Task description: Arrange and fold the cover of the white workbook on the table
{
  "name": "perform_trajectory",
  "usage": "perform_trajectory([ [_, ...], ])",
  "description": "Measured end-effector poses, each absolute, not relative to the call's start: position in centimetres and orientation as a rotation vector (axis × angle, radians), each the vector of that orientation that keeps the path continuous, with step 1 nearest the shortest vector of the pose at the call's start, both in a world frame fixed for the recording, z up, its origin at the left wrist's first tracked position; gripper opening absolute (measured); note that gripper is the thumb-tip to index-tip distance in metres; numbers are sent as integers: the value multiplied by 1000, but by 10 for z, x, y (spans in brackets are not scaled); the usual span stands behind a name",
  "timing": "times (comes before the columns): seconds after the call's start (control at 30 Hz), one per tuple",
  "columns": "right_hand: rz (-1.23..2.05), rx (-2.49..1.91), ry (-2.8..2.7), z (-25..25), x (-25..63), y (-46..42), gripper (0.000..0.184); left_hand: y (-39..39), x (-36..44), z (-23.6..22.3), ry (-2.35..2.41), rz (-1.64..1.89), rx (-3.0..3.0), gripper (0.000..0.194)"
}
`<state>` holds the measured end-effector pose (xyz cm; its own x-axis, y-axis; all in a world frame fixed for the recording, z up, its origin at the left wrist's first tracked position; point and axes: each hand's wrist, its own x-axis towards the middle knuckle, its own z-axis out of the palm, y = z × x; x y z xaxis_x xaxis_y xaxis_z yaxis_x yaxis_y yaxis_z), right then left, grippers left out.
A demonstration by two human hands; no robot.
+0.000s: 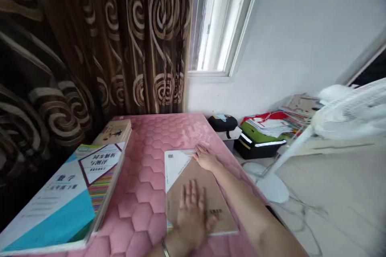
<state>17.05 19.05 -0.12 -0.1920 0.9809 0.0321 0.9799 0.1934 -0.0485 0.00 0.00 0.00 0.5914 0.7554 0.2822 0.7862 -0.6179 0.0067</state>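
A brown workbook (196, 178) with a white corner and striped bands lies shut on a pink quilted surface (147, 176), its print upside down to me. My left hand (193, 209), with a bracelet at the wrist, rests on the lower part of the cover, fingers spread; it is slightly blurred. My right hand (206, 157) reaches to the far right corner of the workbook and touches it there, fingers stretched out to the left. Off to the left is a pile of books with a blue and white one (66, 196) on top. Behind it sits a stack with a tan cover (113, 131).
A dark swirl-patterned curtain (144, 40) hangs behind the pink surface. Right of that surface a white standing fan (277, 180) is on the floor, with loose cables. Near the wall are a black and green box (259, 138), a black case (222, 122) and piled papers (301, 108).
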Motion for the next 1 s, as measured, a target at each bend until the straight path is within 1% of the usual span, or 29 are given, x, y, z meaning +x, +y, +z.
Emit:
perform_trajectory([
  [0.1, 20, -1971, -2349, 5, 169, 188, 52, -27, 22, -30, -1091, -380, -2796, 69],
  [0.17, 13, -1992, -2324, 9, 169, 185, 50, -33, 25, -38, -1043, -415, -2815, 55],
  [0.23, 3, -2027, -2297, 14, 169, 180, 47, -31, 18, -34, -996, -458, -2816, 40],
  [0.27, -2, -2055, -2280, 17, 170, 177, 46, -29, 11, -30, -961, -475, -2812, 36],
  [0.4, -8, -2199, -2185, 28, 185, 162, 44, -21, -33, -14, -933, -479, -2818, 29],
  [0.5, 38, -2303, -2122, 35, 204, 141, 44, -12, -79, -2, -1129, -409, -2841, 31],
  [0.63, 212, -2352, -2117, 34, 210, 95, 42, 17, -135, 25, -1670, -184, -2603, 49],
  [0.7, 361, -2284, -2117, 28, 202, 69, 42, 32, -148, 40, -1845, -100, -2451, 55],
  [0.8, 455, -2206, -2037, 18, 191, 39, 38, 46, -144, 54, -1951, -37, -2322, 52],
  [0.87, 408, -2242, -1999, 17, 185, 28, 36, 48, -129, 56, -2000, -20, -2240, 48],
  [0.9, 335, -2271, -1986, 19, 181, 26, 35, 48, -120, 55, -2012, -25, -2208, 46],
  [1.0, -21, -2217, -1966, 26, 155, 24, 31, 48, -91, 45, -1943, -125, -2256, 43],
])
